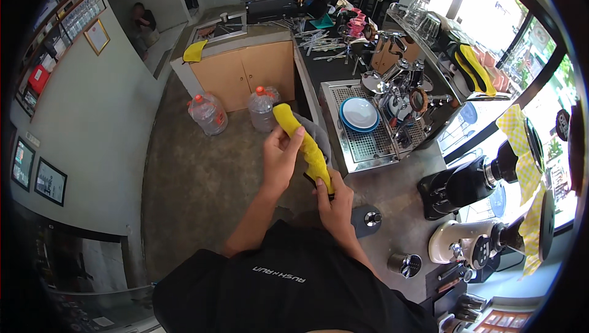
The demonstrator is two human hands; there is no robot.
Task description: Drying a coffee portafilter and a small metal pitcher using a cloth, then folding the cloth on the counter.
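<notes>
Between my two hands stretches a yellow cloth (313,154), bunched lengthwise, with a dark grey underside (318,135) hanging behind it. My left hand (282,156) is closed on its upper part, the thumb lying across the yellow side. Lower down, my right hand (335,201) grips the other end, where a dark edge shows. The cloth is in the air beside the counter edge. Close to my right hand, a small metal tamper-like piece (372,218) rests on a dark mat (362,227) on the counter.
Blue and white plates (360,113) sit on a steel drip tray (336,95), beside crowded portafilters and metal jugs (402,97). Coffee grinders (457,189) and a metal cup (405,265) stand at right. Large water bottles (208,114) are on the floor ahead; a person (144,23) sits far left.
</notes>
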